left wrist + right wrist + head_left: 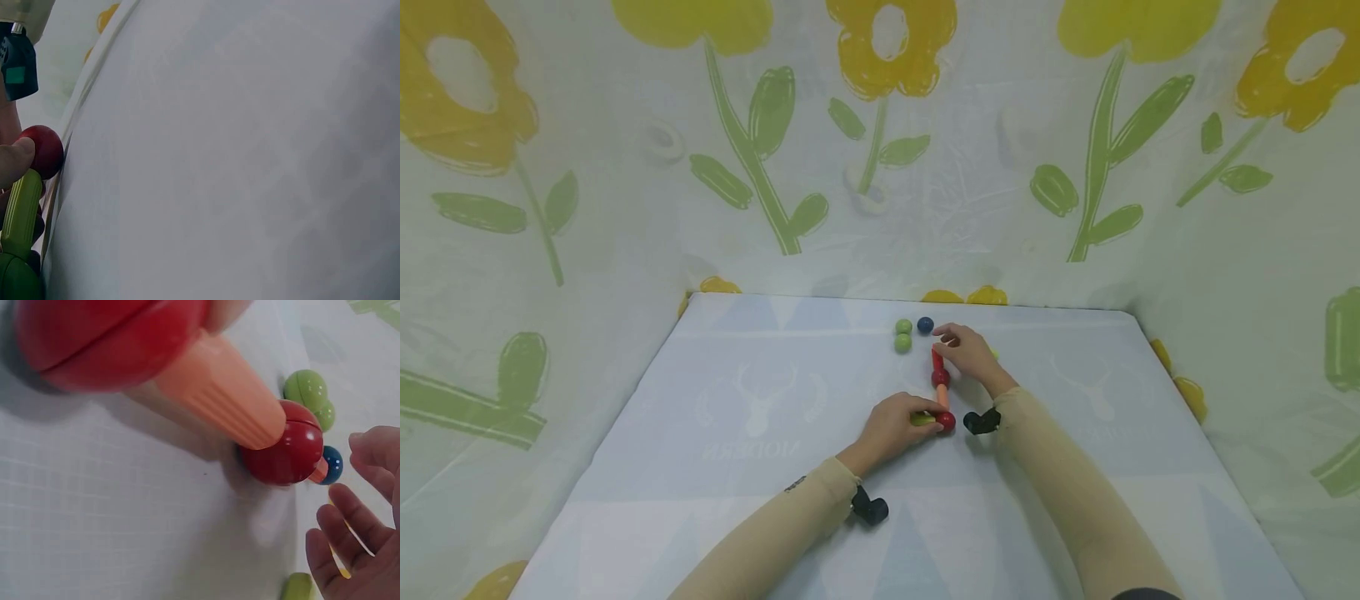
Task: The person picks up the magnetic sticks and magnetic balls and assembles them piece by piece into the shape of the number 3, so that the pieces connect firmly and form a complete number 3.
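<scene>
On the table, a chain of toy balls and ribbed sticks runs away from me. At its near end my left hand (pixel 891 425) pinches a red ball (pixel 947 421), the thumb lying on it in the left wrist view. A yellow-green stick (pixel 22 212) joins that ball, with a green ball (pixel 19 278) at the stick's other end. An orange stick (pixel 222 390) links the held ball to a second red ball (pixel 287 447). Beyond it extends a red stick (pixel 937 359). My right hand (pixel 966 350) hovers beside that stick, fingers loosely spread and holding nothing.
Two light green balls (pixel 903 335) and a dark blue ball (pixel 925 325) sit near the table's back edge. A yellow-green stick (pixel 297 587) lies beyond the right hand. Flower-printed cloth (pixel 970 183) hangs behind the table and at both sides.
</scene>
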